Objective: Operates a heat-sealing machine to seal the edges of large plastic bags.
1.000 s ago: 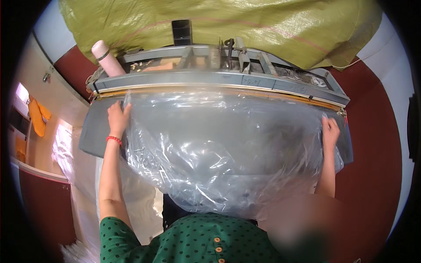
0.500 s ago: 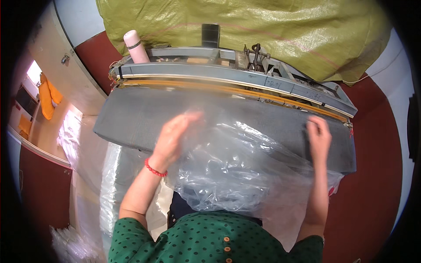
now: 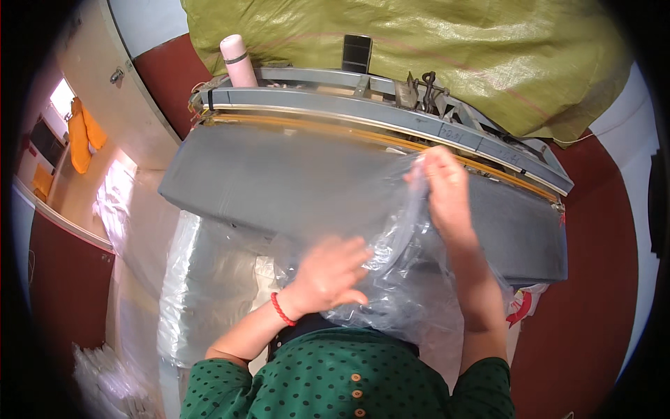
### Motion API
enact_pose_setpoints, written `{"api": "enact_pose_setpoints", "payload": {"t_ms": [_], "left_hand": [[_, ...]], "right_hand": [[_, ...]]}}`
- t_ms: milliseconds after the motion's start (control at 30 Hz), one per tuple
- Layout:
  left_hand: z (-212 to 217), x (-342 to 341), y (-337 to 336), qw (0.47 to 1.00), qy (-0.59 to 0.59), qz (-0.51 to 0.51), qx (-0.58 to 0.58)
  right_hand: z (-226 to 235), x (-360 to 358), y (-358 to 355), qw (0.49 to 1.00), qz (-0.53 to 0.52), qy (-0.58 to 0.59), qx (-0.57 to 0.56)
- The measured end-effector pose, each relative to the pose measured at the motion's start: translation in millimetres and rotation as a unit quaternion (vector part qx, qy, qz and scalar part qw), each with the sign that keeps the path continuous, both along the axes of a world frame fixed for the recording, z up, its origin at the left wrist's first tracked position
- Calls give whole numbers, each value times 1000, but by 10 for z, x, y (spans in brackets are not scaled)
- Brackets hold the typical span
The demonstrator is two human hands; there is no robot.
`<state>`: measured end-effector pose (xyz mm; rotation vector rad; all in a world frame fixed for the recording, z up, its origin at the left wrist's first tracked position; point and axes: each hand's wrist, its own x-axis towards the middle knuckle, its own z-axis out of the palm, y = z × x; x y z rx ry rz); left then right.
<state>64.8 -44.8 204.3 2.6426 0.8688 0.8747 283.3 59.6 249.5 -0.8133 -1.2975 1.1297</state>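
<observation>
A crumpled sheet of clear plastic film (image 3: 401,286) lies over the near edge of the grey padded work surface (image 3: 279,167) and spills down to my lap. At the far side of the surface, my right hand (image 3: 447,183) pinches an upper part of the film and holds it gathered up. My left hand (image 3: 328,276), with a red bead bracelet (image 3: 283,309) at its wrist, is somewhat blurred. Its fingers are stretched out flat beside the film, palm down, and nothing is gripped in them.
A metal sealing frame (image 3: 328,101) with yellow strips runs along the back. On or behind it stand a pink flask (image 3: 239,63) and a dark phone-like slab (image 3: 356,54). Green woven sheeting (image 3: 488,56) hangs behind. Rolled clear plastic (image 3: 178,293) lies at left, near a door (image 3: 118,91).
My right hand has moved left and farther away, lifting the film. The left hand has come nearer and to the right. The whole view has shifted slightly.
</observation>
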Motion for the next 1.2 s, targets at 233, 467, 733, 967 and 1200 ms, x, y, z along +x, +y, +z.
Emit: {"api": "enact_pose_setpoints", "payload": {"t_ms": [233, 467, 733, 967, 1200], "left_hand": [[-477, -203, 207, 910, -94, -93, -393], [-1425, -1487, -302, 852, 248, 63, -457], [-138, -5203, -195, 695, 214, 684, -49], [348, -2944, 1163, 786, -133, 565, 211], [-765, -3158, 1782, 780, 87, 604, -138]], "right_hand": [[598, 566, -302, 934, -236, -80, 257], [505, 1950, -309, 869, -456, -44, 189], [-680, 3062, 14, 812, -528, -247, 34], [-1509, 4721, -681, 633, -632, -446, -39], [-1471, 4863, -911, 493, -588, -611, -195]]}}
